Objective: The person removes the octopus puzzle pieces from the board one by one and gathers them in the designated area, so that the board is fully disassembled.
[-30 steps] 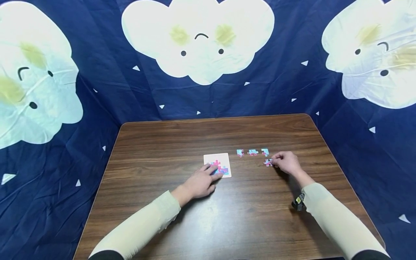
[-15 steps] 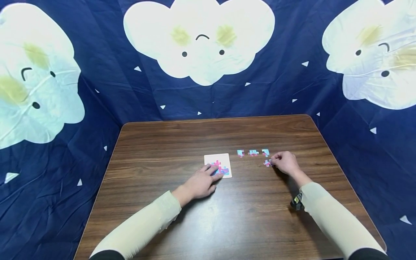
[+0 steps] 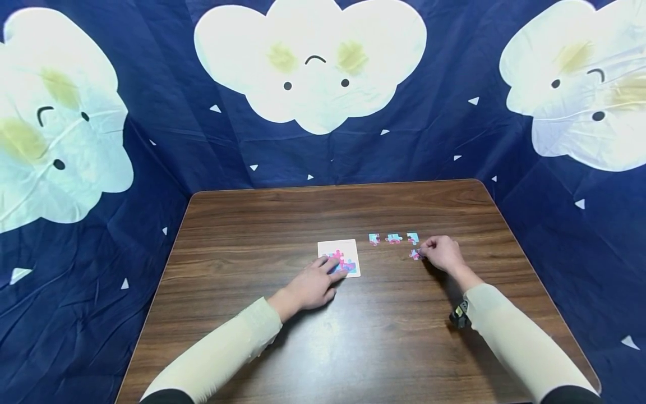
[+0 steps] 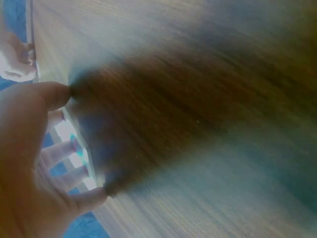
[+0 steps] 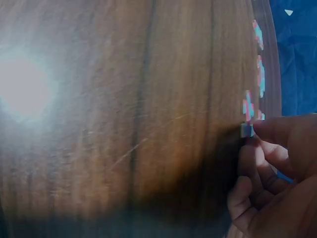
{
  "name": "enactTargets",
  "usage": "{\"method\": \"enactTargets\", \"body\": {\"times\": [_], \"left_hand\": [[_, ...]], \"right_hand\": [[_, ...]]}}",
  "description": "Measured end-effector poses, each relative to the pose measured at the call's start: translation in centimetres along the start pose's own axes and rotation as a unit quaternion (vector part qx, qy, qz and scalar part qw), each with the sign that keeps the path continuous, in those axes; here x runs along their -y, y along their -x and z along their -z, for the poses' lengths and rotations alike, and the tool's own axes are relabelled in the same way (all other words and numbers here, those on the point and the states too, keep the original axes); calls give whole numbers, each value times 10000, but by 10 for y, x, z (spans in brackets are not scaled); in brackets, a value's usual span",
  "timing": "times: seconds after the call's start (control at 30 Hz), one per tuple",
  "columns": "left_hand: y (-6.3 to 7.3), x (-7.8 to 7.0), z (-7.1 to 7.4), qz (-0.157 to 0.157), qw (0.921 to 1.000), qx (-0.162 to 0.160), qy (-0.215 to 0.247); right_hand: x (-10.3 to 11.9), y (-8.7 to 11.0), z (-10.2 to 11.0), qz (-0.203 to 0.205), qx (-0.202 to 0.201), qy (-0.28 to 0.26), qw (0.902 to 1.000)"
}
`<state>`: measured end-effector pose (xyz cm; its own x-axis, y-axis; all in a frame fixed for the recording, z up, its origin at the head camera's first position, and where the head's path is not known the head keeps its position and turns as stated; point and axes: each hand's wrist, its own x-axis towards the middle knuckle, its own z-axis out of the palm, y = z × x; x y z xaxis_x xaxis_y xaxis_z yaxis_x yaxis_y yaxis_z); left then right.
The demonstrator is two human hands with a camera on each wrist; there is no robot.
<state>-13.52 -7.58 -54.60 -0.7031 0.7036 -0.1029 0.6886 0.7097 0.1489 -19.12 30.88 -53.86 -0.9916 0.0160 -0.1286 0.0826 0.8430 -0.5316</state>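
Note:
My left hand (image 3: 310, 282) lies with its fingers spread over the lower left of a white square puzzle board (image 3: 329, 245). Pink, blue and purple jigsaw pieces (image 3: 348, 265) sit together on this board, partly hidden by the fingers. In the left wrist view the left hand (image 4: 42, 163) touches the board's near edge and the table. To the right of the board, my right hand (image 3: 443, 253) pinches the edge of a pink and blue puzzle piece (image 3: 415, 254) at table level. The right wrist view shows the right thumb and fingers (image 5: 270, 130) meeting at that piece.
Three loose puzzle pieces, the left one (image 3: 374, 239), the middle one (image 3: 393, 238) and the right one (image 3: 413, 238), form a row just beyond the right hand's piece. All lie on a brown wooden table (image 3: 242, 224). Dark blue cloth (image 3: 282, 151) with clouds hangs around its far sides.
The right wrist and forearm have shifted very slightly left, with the fingers still at the same puzzle piece. The left hand stays on the board.

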Motion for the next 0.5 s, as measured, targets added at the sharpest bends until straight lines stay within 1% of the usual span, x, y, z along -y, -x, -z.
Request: {"method": "enactTargets", "body": {"times": [0.13, 0.27, 0.4, 0.5], "left_hand": [[1, -1, -1, 12, 10000, -21, 31], [2, -1, -1, 50, 10000, 16, 44], [3, 0, -2, 86, 10000, 21, 34], [3, 0, -4, 77, 10000, -22, 13]], "right_hand": [[8, -3, 3, 145, 45, 95, 9998], [25, -6, 3, 323, 58, 115, 9994], [46, -9, -3, 508, 211, -197, 9983], [61, -11, -11, 764, 360, -409, 9956]]}}
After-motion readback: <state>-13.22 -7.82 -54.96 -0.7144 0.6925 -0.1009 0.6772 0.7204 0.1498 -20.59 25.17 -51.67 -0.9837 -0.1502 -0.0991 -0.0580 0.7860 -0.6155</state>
